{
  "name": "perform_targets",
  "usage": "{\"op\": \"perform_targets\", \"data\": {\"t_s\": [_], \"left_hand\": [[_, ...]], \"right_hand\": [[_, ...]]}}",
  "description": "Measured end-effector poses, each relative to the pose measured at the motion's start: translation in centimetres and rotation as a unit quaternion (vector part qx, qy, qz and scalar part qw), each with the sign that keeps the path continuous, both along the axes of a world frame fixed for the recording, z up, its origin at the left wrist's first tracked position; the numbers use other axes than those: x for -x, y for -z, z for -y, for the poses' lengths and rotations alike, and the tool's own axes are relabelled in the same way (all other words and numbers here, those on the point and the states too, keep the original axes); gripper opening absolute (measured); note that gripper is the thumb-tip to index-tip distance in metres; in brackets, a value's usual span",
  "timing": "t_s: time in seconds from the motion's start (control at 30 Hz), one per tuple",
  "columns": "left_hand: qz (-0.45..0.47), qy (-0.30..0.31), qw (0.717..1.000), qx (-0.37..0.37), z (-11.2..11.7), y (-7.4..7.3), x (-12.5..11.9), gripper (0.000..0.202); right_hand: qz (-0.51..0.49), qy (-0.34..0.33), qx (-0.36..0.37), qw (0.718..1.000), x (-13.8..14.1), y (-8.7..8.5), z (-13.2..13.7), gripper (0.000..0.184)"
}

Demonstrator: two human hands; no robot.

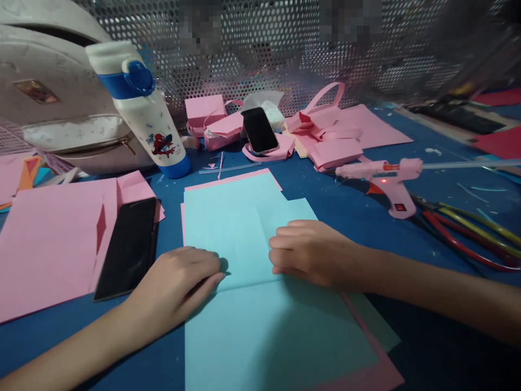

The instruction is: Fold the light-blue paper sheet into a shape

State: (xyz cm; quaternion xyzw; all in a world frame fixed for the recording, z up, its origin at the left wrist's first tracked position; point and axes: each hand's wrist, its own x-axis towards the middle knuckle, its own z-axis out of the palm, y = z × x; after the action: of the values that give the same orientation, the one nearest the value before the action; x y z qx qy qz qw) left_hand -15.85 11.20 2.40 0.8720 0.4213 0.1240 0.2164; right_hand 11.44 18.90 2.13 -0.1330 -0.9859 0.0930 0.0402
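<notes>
A light blue sheet of paper (240, 331) lies in front of me with a crease running across it between my hands. Pink paper (391, 372) shows beneath its edges. My left hand (191, 277) is closed at the left end of the crease, thumb and fingers drawn together on the paper. At the crease's right end, my right hand (309, 252) rests on the sheet with its fingers curled in. Both sets of fingertips are partly hidden. Beside my left hand is a black phone (128, 247), on a folded pink sheet (52, 244).
A pink glue gun (386, 176) with a lit red light stands at right, near red-and-yellow-handled pliers (472, 225). A white and blue bottle (150, 119) and a backpack (49, 98) stand at back left. Pink paper pieces (337, 146) and a second phone (259, 130) lie along the mesh panel (260, 54).
</notes>
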Motion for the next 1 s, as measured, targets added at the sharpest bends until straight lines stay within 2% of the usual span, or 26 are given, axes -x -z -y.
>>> {"op": "perform_targets", "data": {"t_s": [0.33, 0.53, 0.7, 0.9, 1.0], "left_hand": [[-0.039, 0.020, 0.999, -0.029, 0.1, 0.0, 0.2, 0.030], [-0.089, 0.035, 0.985, -0.141, 0.4, 0.4, -0.1, 0.031], [-0.135, 0.039, 0.971, -0.192, 0.7, 0.4, -0.5, 0.030], [-0.214, 0.036, 0.943, -0.252, 0.9, -0.6, -1.2, 0.032], [-0.197, 0.020, 0.932, -0.304, 1.4, -1.0, -1.7, 0.031]], "right_hand": [[-0.024, -0.009, -0.079, 0.997, 0.1, 0.3, 0.6, 0.029], [-0.023, -0.018, -0.142, 0.990, 0.0, 0.4, 0.9, 0.020], [-0.010, -0.017, -0.181, 0.983, 0.0, 0.3, 1.4, 0.015], [-0.006, -0.016, -0.204, 0.979, 0.1, 0.2, 1.7, 0.018], [-0.008, -0.015, -0.202, 0.979, 0.2, 0.3, 1.6, 0.017]]}}
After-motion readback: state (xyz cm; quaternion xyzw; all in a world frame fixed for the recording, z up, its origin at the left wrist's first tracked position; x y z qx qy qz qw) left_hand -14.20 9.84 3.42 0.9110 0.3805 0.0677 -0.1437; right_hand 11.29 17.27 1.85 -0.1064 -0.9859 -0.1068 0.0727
